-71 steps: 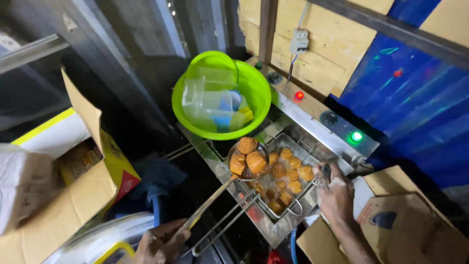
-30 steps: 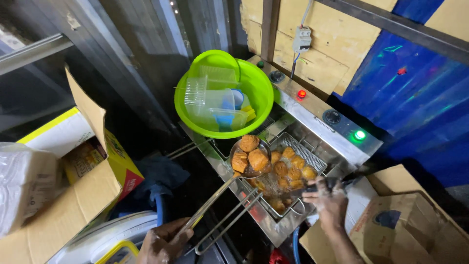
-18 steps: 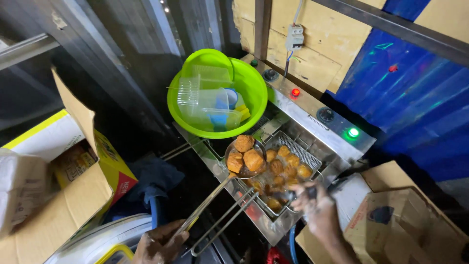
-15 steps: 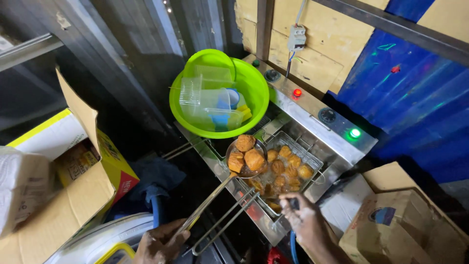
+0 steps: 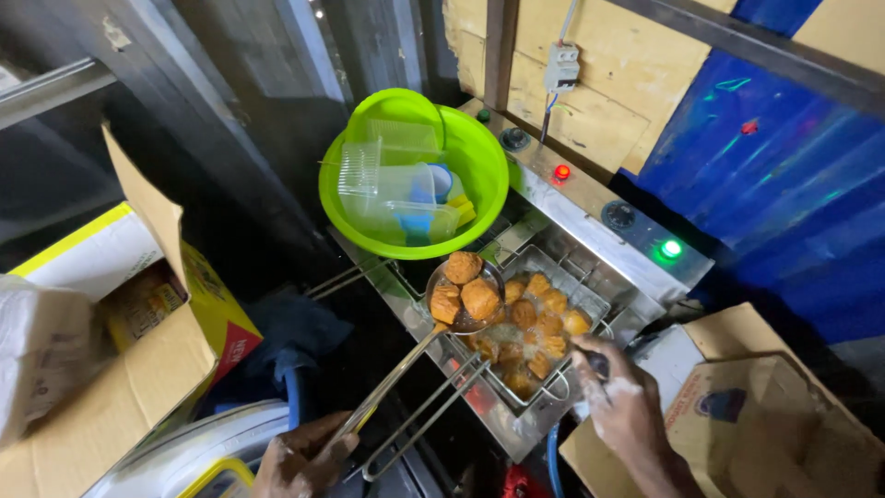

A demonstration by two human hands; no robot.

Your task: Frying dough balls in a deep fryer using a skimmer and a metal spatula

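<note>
Golden fried pieces (image 5: 463,286): three lifted on the skimmer (image 5: 461,300), its handle gripped by the left hand (image 5: 300,456). Most remain in the basket (image 5: 539,337). Right hand (image 5: 622,401) grips the basket's rim.

A wooden board wall (image 5: 636,83) stands at the back, crossed by dark beams, with a small grey switch box (image 5: 561,66) and its cable fixed to it. To the right hangs a blue tarpaulin (image 5: 784,175), catching green and red glints. Dark metal panels (image 5: 277,55) fill the upper left. Open cardboard boxes (image 5: 157,360) sit at left and lower right. The light is dim, and the floor lies in shadow.
</note>
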